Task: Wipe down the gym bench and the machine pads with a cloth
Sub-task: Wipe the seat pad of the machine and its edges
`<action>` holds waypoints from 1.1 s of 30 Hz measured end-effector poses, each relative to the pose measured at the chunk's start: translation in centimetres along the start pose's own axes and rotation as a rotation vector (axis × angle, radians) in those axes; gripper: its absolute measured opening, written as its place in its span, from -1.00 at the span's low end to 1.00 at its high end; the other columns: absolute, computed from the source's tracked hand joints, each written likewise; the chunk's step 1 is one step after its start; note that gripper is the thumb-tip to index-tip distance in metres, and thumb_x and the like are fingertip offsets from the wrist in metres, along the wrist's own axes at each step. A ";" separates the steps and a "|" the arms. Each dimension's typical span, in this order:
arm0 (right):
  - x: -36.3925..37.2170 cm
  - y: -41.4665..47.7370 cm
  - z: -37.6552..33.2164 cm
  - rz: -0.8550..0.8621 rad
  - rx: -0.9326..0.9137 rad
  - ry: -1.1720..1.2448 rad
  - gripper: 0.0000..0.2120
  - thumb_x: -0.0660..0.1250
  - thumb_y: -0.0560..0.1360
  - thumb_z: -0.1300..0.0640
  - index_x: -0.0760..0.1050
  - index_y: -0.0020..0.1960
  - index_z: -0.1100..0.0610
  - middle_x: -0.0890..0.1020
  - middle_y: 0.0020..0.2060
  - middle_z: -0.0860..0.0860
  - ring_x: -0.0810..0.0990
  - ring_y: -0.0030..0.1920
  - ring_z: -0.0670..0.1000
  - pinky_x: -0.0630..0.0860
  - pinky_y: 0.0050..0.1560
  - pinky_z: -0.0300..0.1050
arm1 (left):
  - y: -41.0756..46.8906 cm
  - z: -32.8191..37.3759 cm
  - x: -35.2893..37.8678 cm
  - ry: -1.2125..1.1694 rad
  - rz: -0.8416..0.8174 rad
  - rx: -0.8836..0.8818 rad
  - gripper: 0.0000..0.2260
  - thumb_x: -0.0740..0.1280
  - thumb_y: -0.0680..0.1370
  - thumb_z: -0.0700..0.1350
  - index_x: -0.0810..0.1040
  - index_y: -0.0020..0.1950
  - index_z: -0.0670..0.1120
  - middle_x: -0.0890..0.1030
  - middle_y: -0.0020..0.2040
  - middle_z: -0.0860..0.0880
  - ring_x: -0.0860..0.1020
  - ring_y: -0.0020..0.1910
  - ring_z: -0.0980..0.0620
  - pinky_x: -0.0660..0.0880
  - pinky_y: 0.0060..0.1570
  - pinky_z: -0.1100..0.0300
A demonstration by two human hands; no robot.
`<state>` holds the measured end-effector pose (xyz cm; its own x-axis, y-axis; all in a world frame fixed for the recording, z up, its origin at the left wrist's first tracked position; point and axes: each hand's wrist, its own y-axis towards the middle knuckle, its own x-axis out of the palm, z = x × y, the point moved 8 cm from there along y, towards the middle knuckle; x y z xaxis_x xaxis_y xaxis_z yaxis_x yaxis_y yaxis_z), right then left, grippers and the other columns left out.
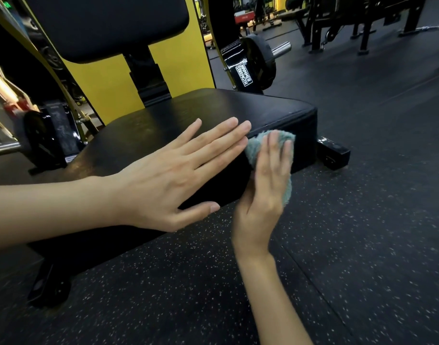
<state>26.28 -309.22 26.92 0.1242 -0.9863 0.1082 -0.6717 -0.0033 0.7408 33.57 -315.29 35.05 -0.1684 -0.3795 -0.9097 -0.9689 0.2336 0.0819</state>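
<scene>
A black padded seat [188, 113] of a yellow-framed machine fills the middle of the view, with a black back pad [106, 23] above it. My left hand [171, 170] lies flat on the seat's top near its front edge, fingers straight. My right hand [265, 185] presses a teal cloth [255, 150] flat against the seat's front side face, fingers straight and pointing up. Most of the cloth is hidden under that hand.
A weight plate on a chrome peg [260, 61] sits behind the seat at right, another plate [39, 135] at left. The machine's black foot [334, 154] sticks out on the speckled rubber floor [338, 245]. Other black machines [350, 18] stand at the far right.
</scene>
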 end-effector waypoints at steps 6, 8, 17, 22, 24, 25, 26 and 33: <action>-0.8 1.2 1.7 -0.022 -0.094 -0.061 -0.61 0.05 0.68 0.27 0.22 0.50 0.29 0.33 0.49 0.22 0.13 0.56 0.22 0.19 0.50 0.30 | 0.0 0.1 0.3 0.070 -0.006 0.014 -0.24 0.15 0.61 0.19 -0.07 0.63 -0.20 -0.12 0.65 -0.11 -0.15 0.62 -0.06 -0.12 0.55 -0.14; -1.8 3.1 2.9 0.032 -0.068 -0.085 -0.59 0.05 0.66 0.33 0.25 0.50 0.31 0.31 0.49 0.22 0.15 0.56 0.25 0.20 0.51 0.26 | 0.0 0.0 0.4 0.059 -0.023 0.010 -0.24 0.15 0.62 0.19 -0.08 0.63 -0.19 -0.13 0.65 -0.11 -0.16 0.62 -0.06 -0.12 0.55 -0.13; -4.0 6.4 6.1 0.211 0.150 -0.058 -0.59 0.09 0.65 0.31 0.33 0.49 0.28 0.39 0.47 0.13 0.33 0.50 0.10 0.26 0.49 -0.21 | 0.1 0.0 0.3 -0.014 -0.034 0.009 -0.28 0.15 0.64 0.16 -0.08 0.63 -0.19 -0.13 0.65 -0.09 -0.16 0.62 -0.03 -0.12 0.56 -0.07; -2.9 3.6 4.3 0.195 0.155 -0.072 -0.57 0.09 0.64 0.34 0.31 0.50 0.27 0.36 0.49 0.15 0.22 0.54 0.14 0.21 0.54 -0.05 | 0.4 -0.1 0.2 -0.113 -0.031 0.013 -0.30 0.15 0.64 0.14 -0.06 0.63 -0.17 -0.11 0.65 -0.07 -0.15 0.62 -0.01 -0.09 0.58 -0.07; -2.4 2.6 3.5 0.184 0.153 -0.050 -0.57 0.09 0.64 0.34 0.31 0.50 0.28 0.35 0.49 0.14 0.18 0.56 0.09 0.27 0.49 0.15 | 0.3 -0.2 0.2 -0.189 -0.035 0.008 -0.30 0.18 0.64 0.12 -0.06 0.64 -0.15 -0.12 0.65 -0.04 -0.14 0.62 0.02 -0.11 0.58 -0.06; -2.1 2.1 3.1 0.176 0.139 -0.042 -0.58 0.09 0.64 0.35 0.31 0.49 0.29 0.35 0.49 0.13 0.17 0.56 0.07 0.28 0.48 0.19 | 0.4 -0.4 0.2 -0.211 -0.033 0.010 -0.30 0.18 0.64 0.12 -0.06 0.64 -0.15 -0.11 0.65 -0.04 -0.14 0.62 0.02 -0.11 0.58 -0.05; -1.8 1.7 2.8 0.162 0.125 -0.032 -0.58 0.09 0.64 0.35 0.31 0.49 0.31 0.34 0.49 0.13 0.16 0.56 0.08 0.27 0.48 0.19 | 0.5 -0.4 0.3 -0.225 -0.030 0.015 -0.30 0.18 0.64 0.13 -0.06 0.64 -0.15 -0.11 0.65 -0.03 -0.13 0.62 0.02 -0.12 0.57 -0.04; -0.8 -0.2 0.7 0.112 0.161 -0.010 -0.58 0.08 0.65 0.28 0.29 0.49 0.32 0.31 0.50 0.13 0.14 0.57 0.13 0.16 0.56 0.01 | 0.6 -0.3 0.1 -0.290 -0.018 0.035 -0.28 0.17 0.62 0.16 -0.03 0.63 -0.17 -0.08 0.65 -0.05 -0.11 0.62 0.01 -0.13 0.57 -0.04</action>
<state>25.83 -308.50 26.19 0.0354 -0.9837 0.1765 -0.7893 0.0808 0.6087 32.97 -315.44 35.13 -0.0871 -0.1129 -0.9898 -0.9636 0.2618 0.0549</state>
